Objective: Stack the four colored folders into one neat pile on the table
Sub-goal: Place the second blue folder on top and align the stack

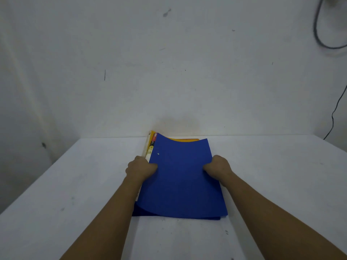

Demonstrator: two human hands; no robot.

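A blue folder lies on top of a pile in the middle of the white table, its far end curling upward. Under it, a yellow folder shows along the far edge and at the far left corner, where a label strip is visible. A darker blue edge peeks out at the near left corner. My left hand grips the pile's left edge. My right hand grips its right edge. Any other folders are hidden beneath.
The table runs up to a white wall just behind the pile. Dark cables hang on the wall at the upper right. The table's left edge falls away diagonally at the left.
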